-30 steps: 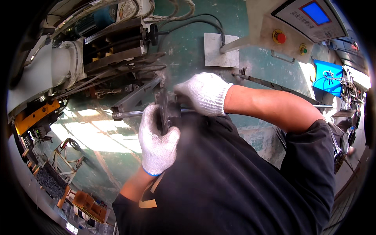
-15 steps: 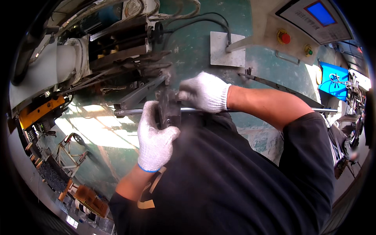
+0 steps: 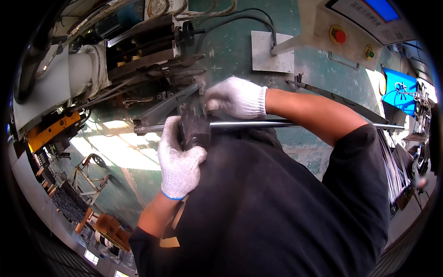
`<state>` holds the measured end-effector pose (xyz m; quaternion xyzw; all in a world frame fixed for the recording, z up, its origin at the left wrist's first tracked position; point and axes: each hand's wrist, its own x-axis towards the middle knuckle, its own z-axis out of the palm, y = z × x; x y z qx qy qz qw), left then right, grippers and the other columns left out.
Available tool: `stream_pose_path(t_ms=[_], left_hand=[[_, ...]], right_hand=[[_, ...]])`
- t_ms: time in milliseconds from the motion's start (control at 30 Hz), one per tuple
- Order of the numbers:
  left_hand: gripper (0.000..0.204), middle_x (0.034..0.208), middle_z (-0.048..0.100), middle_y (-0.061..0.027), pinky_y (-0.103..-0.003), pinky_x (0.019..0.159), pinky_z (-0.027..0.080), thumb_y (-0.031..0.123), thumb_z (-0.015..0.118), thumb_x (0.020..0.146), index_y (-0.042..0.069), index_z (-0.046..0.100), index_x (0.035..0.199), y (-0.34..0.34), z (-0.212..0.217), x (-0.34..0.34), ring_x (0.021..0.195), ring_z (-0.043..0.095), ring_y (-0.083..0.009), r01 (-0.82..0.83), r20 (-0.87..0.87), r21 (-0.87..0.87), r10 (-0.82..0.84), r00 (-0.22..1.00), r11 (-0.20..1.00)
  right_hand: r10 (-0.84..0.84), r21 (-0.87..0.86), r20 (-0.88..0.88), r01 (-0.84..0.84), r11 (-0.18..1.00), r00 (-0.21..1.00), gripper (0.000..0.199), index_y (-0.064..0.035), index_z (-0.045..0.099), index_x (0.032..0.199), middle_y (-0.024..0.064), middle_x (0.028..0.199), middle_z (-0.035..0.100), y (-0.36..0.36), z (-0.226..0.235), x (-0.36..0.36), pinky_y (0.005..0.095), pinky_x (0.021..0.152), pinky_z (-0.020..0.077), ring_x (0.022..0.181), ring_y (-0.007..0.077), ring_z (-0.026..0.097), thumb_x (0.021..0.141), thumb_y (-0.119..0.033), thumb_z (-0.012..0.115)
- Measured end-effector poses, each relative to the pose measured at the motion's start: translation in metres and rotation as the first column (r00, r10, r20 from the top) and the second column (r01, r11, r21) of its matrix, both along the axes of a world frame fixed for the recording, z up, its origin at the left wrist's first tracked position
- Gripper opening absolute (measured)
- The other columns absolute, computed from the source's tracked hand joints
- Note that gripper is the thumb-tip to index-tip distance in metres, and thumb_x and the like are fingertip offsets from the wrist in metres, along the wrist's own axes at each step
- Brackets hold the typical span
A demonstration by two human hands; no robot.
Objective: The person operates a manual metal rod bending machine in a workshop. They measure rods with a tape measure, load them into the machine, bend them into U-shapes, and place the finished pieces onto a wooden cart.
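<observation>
Your left hand [image 3: 177, 161], in a white knit glove, grips the dark metal block [image 3: 197, 130], fingers along its left side and thumb at its lower edge. The block sits across the view of the polished metal rod [image 3: 251, 123], near the rod's left end; whether it rests there cannot be told. Your right hand [image 3: 236, 98], gloved alike, has its fingers curled beside the block's upper right corner; whether they pinch anything cannot be told. Treat the block as rigid, probably heavy and not fragile; knit fabric may slip on it. Grip opposite side faces, keeping the thumb off the corners.
</observation>
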<state>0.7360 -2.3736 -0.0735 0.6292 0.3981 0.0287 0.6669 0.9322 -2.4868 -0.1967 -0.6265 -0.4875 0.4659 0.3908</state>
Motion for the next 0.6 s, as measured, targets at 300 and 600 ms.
stream_pose_path(t_ms=[300, 600], left_hand=[[0.053, 0.107, 0.06, -0.0062, -0.027, 0.091, 0.051, -0.007, 0.062, 0.071, -0.003, 0.058, 0.123, 0.005, 0.004, 0.001, 0.099, 0.057, -0.0138, 0.052, -0.027, 0.017, -0.052, 0.998, 0.998], [0.055, 0.111, 0.061, -0.0071, -0.027, 0.094, 0.051, -0.007, 0.062, 0.07, -0.004, 0.058, 0.125, 0.003, 0.001, -0.004, 0.102, 0.058, -0.014, 0.039, 0.01, 0.008, -0.039, 0.999, 0.999]], right_hand=[[-0.101, -0.102, -0.109, 0.09, 0.991, 0.989, 0.033, -0.0022, 0.077, 0.118, 0.0238, 0.108, 0.077, 0.006, 0.012, -0.008, 0.0468, 0.092, 0.0578, 0.1, 0.0405, 0.075, 0.106, -0.032, 0.07], [-0.121, -0.052, -0.039, 0.119, 0.992, 0.992, 0.033, -0.0009, 0.078, 0.118, 0.0257, 0.11, 0.076, 0.006, 0.007, -0.012, 0.0478, 0.091, 0.0581, 0.102, 0.043, 0.075, 0.104, -0.031, 0.072]])
